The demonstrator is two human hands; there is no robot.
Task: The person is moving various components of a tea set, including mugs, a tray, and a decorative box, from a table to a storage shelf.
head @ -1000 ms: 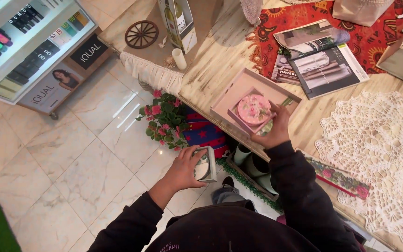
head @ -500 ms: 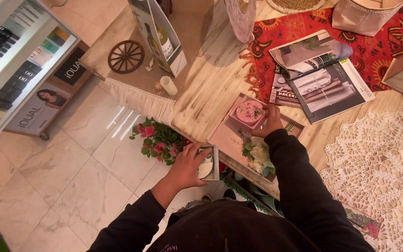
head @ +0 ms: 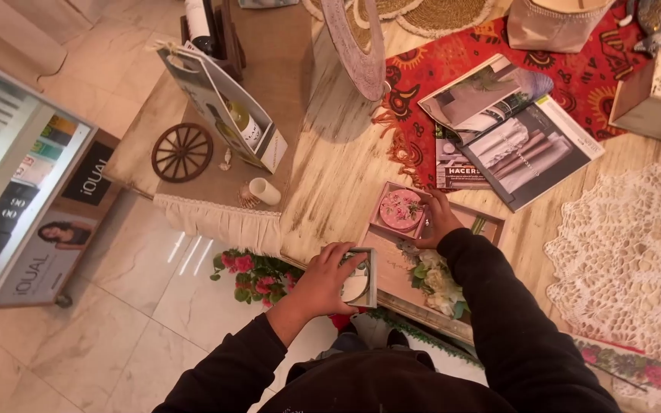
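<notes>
Below, seen from overhead, a person in dark sleeves works at a pale wooden table: the left hand curls its fingers around a small grey frame at the table's near edge, above pink flowers. Further in, the right hand pinches the side of a pink box holding a round floral disc, resting on a shallow wooden tray near open magazines.

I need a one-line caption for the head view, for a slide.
Left hand grips a small grey box; right hand touches a round pink box.
</notes>
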